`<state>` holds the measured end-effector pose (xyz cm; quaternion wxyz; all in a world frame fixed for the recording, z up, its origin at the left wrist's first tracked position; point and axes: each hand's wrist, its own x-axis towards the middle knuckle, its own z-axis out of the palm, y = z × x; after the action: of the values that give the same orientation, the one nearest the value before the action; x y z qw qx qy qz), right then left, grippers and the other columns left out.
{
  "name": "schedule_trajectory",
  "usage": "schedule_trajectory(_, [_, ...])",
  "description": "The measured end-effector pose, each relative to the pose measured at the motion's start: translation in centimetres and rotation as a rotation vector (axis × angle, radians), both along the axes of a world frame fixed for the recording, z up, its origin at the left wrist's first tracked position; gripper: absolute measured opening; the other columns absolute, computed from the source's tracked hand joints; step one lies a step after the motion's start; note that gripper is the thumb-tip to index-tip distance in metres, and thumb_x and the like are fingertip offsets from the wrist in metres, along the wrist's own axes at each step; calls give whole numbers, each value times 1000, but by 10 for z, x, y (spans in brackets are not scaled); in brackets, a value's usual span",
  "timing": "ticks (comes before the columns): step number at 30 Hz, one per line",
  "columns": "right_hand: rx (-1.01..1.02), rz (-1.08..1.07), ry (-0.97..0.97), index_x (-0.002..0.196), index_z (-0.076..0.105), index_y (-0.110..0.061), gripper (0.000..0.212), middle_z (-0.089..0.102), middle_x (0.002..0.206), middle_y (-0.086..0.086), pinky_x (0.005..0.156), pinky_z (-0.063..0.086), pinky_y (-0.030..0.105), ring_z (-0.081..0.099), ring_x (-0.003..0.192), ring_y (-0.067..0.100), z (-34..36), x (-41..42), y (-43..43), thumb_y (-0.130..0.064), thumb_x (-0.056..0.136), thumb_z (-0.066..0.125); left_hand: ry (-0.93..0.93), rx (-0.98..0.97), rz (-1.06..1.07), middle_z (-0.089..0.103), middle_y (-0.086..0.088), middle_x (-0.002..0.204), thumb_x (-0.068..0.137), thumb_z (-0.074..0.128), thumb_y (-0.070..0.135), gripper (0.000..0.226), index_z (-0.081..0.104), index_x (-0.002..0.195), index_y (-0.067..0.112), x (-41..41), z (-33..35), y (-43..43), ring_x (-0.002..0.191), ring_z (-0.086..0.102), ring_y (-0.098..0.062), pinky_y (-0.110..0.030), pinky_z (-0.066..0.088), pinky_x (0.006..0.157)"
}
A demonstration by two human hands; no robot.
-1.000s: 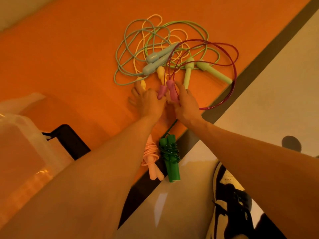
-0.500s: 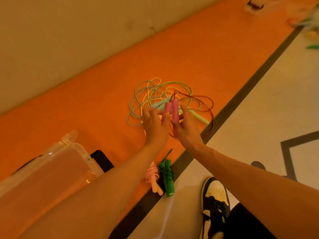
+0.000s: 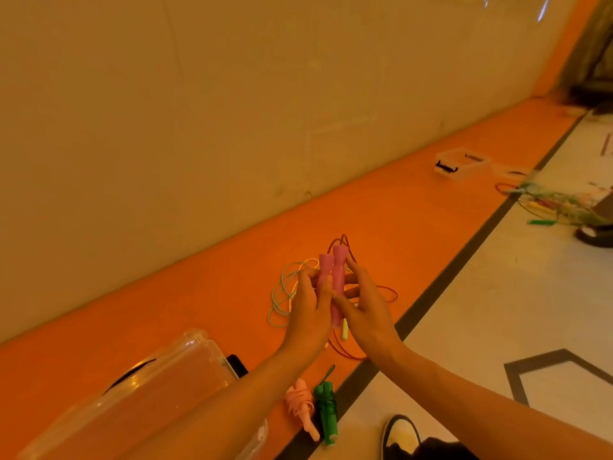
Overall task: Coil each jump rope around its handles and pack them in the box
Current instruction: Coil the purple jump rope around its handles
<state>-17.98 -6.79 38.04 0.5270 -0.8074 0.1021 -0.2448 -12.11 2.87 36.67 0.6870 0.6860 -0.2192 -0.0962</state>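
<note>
**Pink handles (image 3: 333, 288) held upright, side by side, above the orange floor (image 3: 431, 227).**
The left hand (image 3: 310, 315) and right hand (image 3: 368, 310) are covering the handles' middles. Their fingers (image 3: 326, 286) are curling round them, one handle per hand, and the lower ends are partly hidden. The dark red cord (image 3: 395, 294) is trailing from the handle tops to the floor. The clear box (image 3: 172, 386) is cut off at lower left. Compared with half a second ago, the handles are sitting higher, clear of the rope tangle (image 3: 282, 283).

A plain beige wall (image 3: 232, 127) meets an orange floor strip (image 3: 132, 313), edged by a dark line (image 3: 450, 270) beside pale flooring (image 3: 497, 310).
</note>
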Motion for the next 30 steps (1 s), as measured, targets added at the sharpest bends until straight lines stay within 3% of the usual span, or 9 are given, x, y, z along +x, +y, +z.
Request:
schedule_trajectory(2, [21, 36, -2, 146, 35, -38, 65, 61, 120, -8, 65, 53, 16, 63, 92, -3, 13, -10, 10, -19, 93, 68, -9, -10, -28, 62, 3, 116, 104, 43, 35, 15, 46, 117, 26, -7, 14, 15, 101, 68, -9, -35, 59, 82])
schedule_trajectory(9, [-35, 161, 24, 149, 34, -33, 86, 62, 112, -10, 62, 57, 23, 63, 95, 2, 26, -23, 43, -15, 80, 82, 97, -62, -171, 58, 1, 131, 94, 59, 35, 44, 38, 133, 35, -18, 43, 73, 97, 72, -12, -32, 60, 59])
schedule_trajectory(12, [-194, 244, 35, 149, 29, -39, 99, 60, 118, -18, 68, 55, 25, 60, 96, 3, 24, -17, 50, -30, 70, 89, 155, -11, -183, 60, 2, 126, 93, 69, 20, 55, 37, 134, 38, -14, 44, 96, 75, 74, -34, -41, 58, 49])
schedule_trajectory(14, [-368, 297, 33, 149, 30, -39, 102, 55, 123, -18, 71, 50, 19, 56, 100, 2, 26, -7, 50, -48, 66, 88, 120, 51, -168, 65, -2, 116, 91, 72, 16, 55, 42, 128, 43, -9, 42, 115, 66, 71, -31, -39, 57, 47])
schedule_trajectory(17, [-662, 203, -100, 143, 44, -30, 93, 50, 124, -9, 88, 34, 13, 46, 110, 6, 37, 13, 50, -75, 66, 70, 72, 167, -150, 68, -6, 103, 88, 76, 18, 54, 44, 124, 43, -3, 47, 146, 60, 69, -23, -36, 55, 48])
schedule_trajectory(21, [-767, 244, -166, 131, 59, -28, 68, 55, 126, -3, 94, 38, 33, 49, 118, 15, 48, 49, 63, -75, 84, 49, -8, 400, -181, 66, 1, 104, 83, 80, 20, 65, 39, 128, 41, 2, 59, 176, 59, 66, -16, -30, 51, 49])
schedule_trajectory(23, [-758, 354, -141, 110, 69, -28, 52, 63, 110, -8, 88, 42, 35, 57, 106, 11, 49, 64, 73, -69, 91, 44, -82, 489, -176, 67, -1, 97, 79, 83, 21, 68, 38, 122, 47, 4, 62, 187, 57, 62, -10, -34, 48, 50])
schedule_trajectory(25, [-623, 488, -47, 92, 70, -26, 42, 67, 89, -13, 75, 45, 26, 61, 85, 3, 52, 70, 83, -63, 92, 50, -84, 500, -163, 67, 0, 94, 77, 83, 18, 68, 38, 118, 50, 6, 63, 198, 55, 59, -10, -35, 47, 48])
schedule_trajectory(30, [-351, 679, 204, 98, 60, -25, 19, 69, 70, 1, 51, 44, 20, 62, 54, 9, 49, 71, 96, -42, 98, 52, -94, 499, -165, 70, 1, 99, 75, 80, 12, 69, 42, 119, 48, 17, 60, 213, 62, 63, -13, -28, 48, 50])
